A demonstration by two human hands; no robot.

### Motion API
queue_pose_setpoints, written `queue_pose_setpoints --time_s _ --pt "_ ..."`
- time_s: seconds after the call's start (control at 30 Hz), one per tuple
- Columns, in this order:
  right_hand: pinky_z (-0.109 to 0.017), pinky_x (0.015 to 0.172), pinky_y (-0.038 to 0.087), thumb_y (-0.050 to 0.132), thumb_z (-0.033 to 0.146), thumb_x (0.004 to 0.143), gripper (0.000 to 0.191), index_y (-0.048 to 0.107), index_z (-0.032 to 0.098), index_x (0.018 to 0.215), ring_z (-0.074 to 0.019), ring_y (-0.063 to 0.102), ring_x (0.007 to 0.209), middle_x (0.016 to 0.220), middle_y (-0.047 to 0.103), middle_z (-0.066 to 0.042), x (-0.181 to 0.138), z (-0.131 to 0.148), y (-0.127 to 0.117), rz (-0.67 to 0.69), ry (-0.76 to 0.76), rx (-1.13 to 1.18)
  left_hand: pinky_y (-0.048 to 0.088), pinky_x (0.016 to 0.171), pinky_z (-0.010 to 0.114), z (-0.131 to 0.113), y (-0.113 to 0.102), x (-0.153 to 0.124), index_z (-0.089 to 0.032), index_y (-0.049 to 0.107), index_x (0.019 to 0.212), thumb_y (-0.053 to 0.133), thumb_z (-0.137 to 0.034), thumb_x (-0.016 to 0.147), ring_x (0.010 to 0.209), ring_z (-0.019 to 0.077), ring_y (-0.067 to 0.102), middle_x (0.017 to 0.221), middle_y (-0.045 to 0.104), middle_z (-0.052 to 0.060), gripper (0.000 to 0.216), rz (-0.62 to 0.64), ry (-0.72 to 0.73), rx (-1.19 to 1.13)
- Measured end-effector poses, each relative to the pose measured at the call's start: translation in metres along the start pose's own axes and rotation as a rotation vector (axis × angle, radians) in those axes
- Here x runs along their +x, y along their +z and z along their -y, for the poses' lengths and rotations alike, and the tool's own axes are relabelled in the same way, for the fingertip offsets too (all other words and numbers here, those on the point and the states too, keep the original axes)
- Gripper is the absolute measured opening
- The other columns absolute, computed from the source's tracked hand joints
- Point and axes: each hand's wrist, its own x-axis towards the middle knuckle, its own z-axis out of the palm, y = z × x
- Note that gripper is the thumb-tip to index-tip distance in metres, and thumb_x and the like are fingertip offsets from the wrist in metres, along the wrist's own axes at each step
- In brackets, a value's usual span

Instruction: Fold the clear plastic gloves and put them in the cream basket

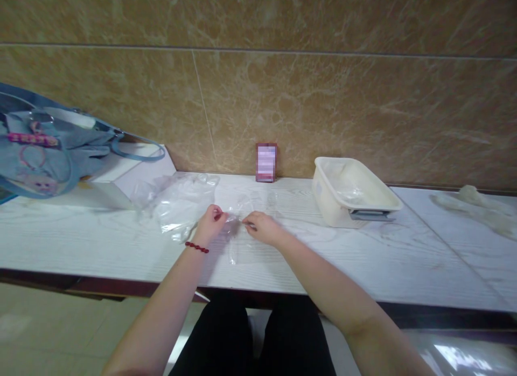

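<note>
My left hand (210,221), with a red bead bracelet at the wrist, and my right hand (263,227) both pinch a small clear plastic bag (236,238) over the white table (100,241). The two hands are close together, fingers closed on the bag's top edge. The bag hangs down onto the tabletop between them. Something small and thin shows at my right fingertips, too small to name.
A pile of clear plastic bags (177,201) lies just left of my hands. A white plastic tub (351,190) stands on a scale to the right. A blue bag (44,144) rests on a white box at far left. A small card (266,161) leans on the wall.
</note>
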Motion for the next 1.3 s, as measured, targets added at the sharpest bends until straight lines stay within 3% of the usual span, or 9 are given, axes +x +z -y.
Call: queue_pose_setpoints --time_s 0.13,0.23,0.4,0.5,0.6,0.67,0.9,1.03,1.3 --pt "-0.026 0.074 0.041 0.046 0.017 0.076 0.025 0.058 0.016 0.097 -0.0121 0.055 0.077 0.088 0.060 -0.006 -0.002 -0.004 0.003 -0.022 0.089 0.079 0.046 0.058 0.027 0.000 0.008 -0.003 -0.019 0.032 0.107 0.058 -0.038 0.062 0.067 0.0127 0.058 0.086 0.057 0.003 0.055 0.107 0.031 -0.288" --pt "-0.025 0.072 0.042 0.049 0.019 0.074 0.028 0.054 0.016 0.102 -0.0116 0.053 0.076 0.089 0.059 -0.005 -0.001 -0.005 0.004 -0.084 0.135 0.138 0.047 0.063 0.027 -0.001 0.011 -0.007 -0.020 0.028 0.113 0.061 -0.033 0.061 0.073 0.0123 0.058 0.096 0.053 0.006 0.063 0.209 0.175 -0.268" --pt "-0.026 0.074 0.042 0.053 0.017 0.070 0.052 0.039 0.022 0.119 -0.0096 0.052 0.076 0.109 0.051 -0.006 -0.003 -0.007 0.002 -0.163 0.105 0.195 0.047 0.065 0.028 -0.007 0.008 -0.013 -0.019 0.034 0.112 0.055 -0.029 0.066 0.063 0.0101 0.056 0.098 0.057 0.006 0.052 0.327 0.321 -0.064" --pt "-0.026 0.077 0.042 0.050 0.011 0.071 0.043 0.048 0.023 0.112 -0.0108 0.052 0.087 0.115 0.047 -0.005 -0.003 -0.009 -0.001 -0.150 0.027 0.164 0.046 0.065 0.028 -0.009 0.007 -0.013 -0.019 0.036 0.112 0.053 -0.025 0.067 0.063 0.0108 0.057 0.097 0.059 0.005 0.049 0.349 0.370 -0.008" --pt "-0.026 0.080 0.040 0.049 0.011 0.073 0.020 0.061 0.020 0.087 -0.0129 0.051 0.095 0.106 0.054 -0.006 -0.002 -0.012 -0.003 -0.097 -0.006 0.085 0.046 0.065 0.028 -0.009 0.006 -0.014 -0.018 0.041 0.110 0.054 -0.025 0.066 0.067 0.0120 0.057 0.098 0.060 0.006 0.047 0.334 0.392 0.018" --pt "-0.026 0.081 0.039 0.050 0.011 0.073 0.017 0.063 0.019 0.080 -0.0128 0.052 0.092 0.096 0.059 -0.004 -0.001 -0.015 -0.004 -0.053 -0.035 0.041 0.047 0.066 0.027 -0.008 0.003 -0.013 -0.018 0.046 0.107 0.055 -0.028 0.066 0.072 0.0137 0.058 0.098 0.060 0.006 0.043 0.328 0.405 0.018" --pt "-0.025 0.083 0.036 0.046 0.003 0.070 0.024 0.065 0.017 0.077 -0.0121 0.054 0.085 0.085 0.063 -0.002 -0.001 -0.019 -0.008 0.039 -0.084 -0.064 0.040 0.087 0.032 -0.006 -0.007 -0.007 -0.020 0.060 0.097 0.039 -0.031 0.078 0.093 0.0164 0.054 0.097 0.063 0.004 0.030 0.277 0.523 0.171" --pt "-0.025 0.083 0.035 0.047 0.004 0.070 0.024 0.066 0.017 0.078 -0.0124 0.054 0.085 0.086 0.063 -0.002 -0.001 -0.018 -0.008 0.029 -0.076 -0.089 0.028 0.099 0.033 -0.003 0.000 -0.003 -0.023 0.058 0.104 0.038 -0.030 0.080 0.107 0.0146 0.048 0.110 0.058 0.001 0.033 0.368 0.629 0.192" --pt "-0.024 0.082 0.036 0.047 0.005 0.070 0.025 0.066 0.018 0.078 -0.0116 0.055 0.082 0.084 0.064 -0.002 -0.002 -0.019 -0.012 0.062 -0.061 -0.092 0.020 0.100 0.041 0.006 -0.001 -0.003 -0.029 0.049 0.115 0.039 -0.038 0.080 0.123 0.0203 0.028 0.124 0.047 0.000 0.038 0.501 0.549 0.394"
